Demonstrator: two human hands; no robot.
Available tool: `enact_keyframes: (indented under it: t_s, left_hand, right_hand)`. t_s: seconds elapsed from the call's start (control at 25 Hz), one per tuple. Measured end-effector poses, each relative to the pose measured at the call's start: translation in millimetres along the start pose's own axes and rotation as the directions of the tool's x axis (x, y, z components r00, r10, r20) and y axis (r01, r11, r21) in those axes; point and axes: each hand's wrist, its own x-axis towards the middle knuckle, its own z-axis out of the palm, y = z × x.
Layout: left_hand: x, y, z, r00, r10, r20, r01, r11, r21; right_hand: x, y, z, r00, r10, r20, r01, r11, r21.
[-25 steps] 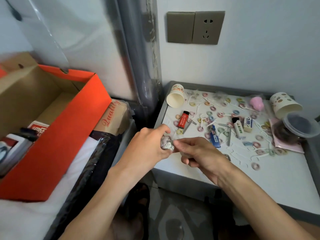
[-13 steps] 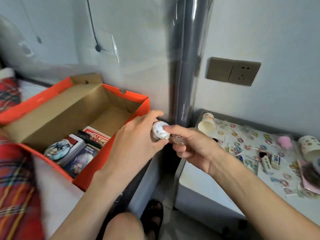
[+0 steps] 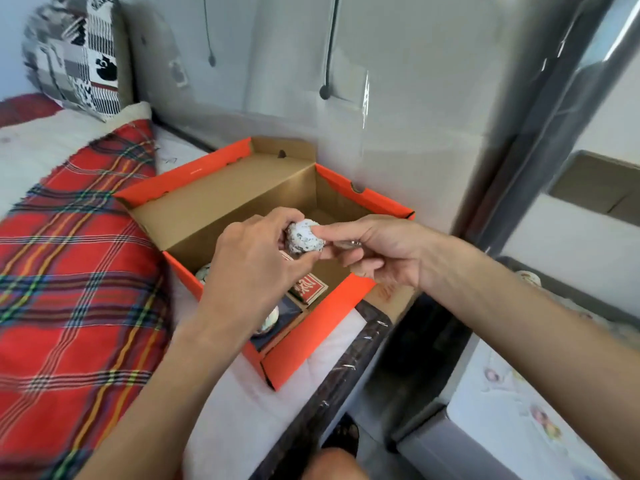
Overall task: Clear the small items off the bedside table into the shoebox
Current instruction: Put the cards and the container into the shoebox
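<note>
An open orange shoebox (image 3: 322, 313) with a brown cardboard inside lies on the bed. Above its near half, my left hand (image 3: 252, 268) pinches a small round white object with dark specks (image 3: 304, 235). My right hand (image 3: 374, 249) touches the same object with its thumb from the right and holds something small and shiny, which I cannot identify, under its fingers. Inside the box lie a red packet (image 3: 310, 287) and a round patterned item (image 3: 268, 322), mostly hidden by my left hand. Only the left corner of the bedside table (image 3: 512, 420) shows at the lower right.
A red tartan blanket (image 3: 69, 289) covers the bed left of the box, with a patterned pillow (image 3: 76, 53) at the back. A dark bed rail (image 3: 349, 372) runs between bed and table. A grey post (image 3: 540, 133) stands behind, and a wall socket plate (image 3: 595, 185) beside it.
Both hands have carried the speckled round object from the table's front left edge over to the open shoebox. The view has swung left, leaving most of the table out of frame.
</note>
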Motion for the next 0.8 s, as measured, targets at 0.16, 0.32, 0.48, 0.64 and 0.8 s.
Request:
enact_keyframes:
  t_s: [0.16,0.32,0.48,0.64,0.8]
  left_hand:
    - [4.0,-40.1,-6.1,1.000,-0.019,0.020,0.018,0.997,0.069]
    - [9.1,-81.1,-9.9,0.984,-0.160,0.083,0.172,0.970,-0.173]
    - [19.1,-113.1,5.2,0.956,-0.292,-0.033,0.291,0.956,-0.034]
    - [16.8,-121.2,22.0,0.952,-0.304,-0.044,0.305,0.921,0.241]
    - [16.5,-124.7,23.2,0.954,-0.294,-0.057,0.298,0.917,0.266]
  right_hand:
    - [45.2,-11.3,14.4,0.995,0.067,0.077,-0.054,0.987,-0.151]
    - [77.8,-12.7,6.7,0.990,0.095,0.105,-0.037,0.887,-0.460]
    - [97.9,5.1,20.9,0.951,0.270,0.154,-0.025,0.561,-0.827]
    - [114.0,35.9,49.9,0.874,0.450,0.184,-0.032,0.431,-0.902]
    - [114.6,44.8,57.9,0.853,0.502,0.146,-0.044,0.346,-0.937]
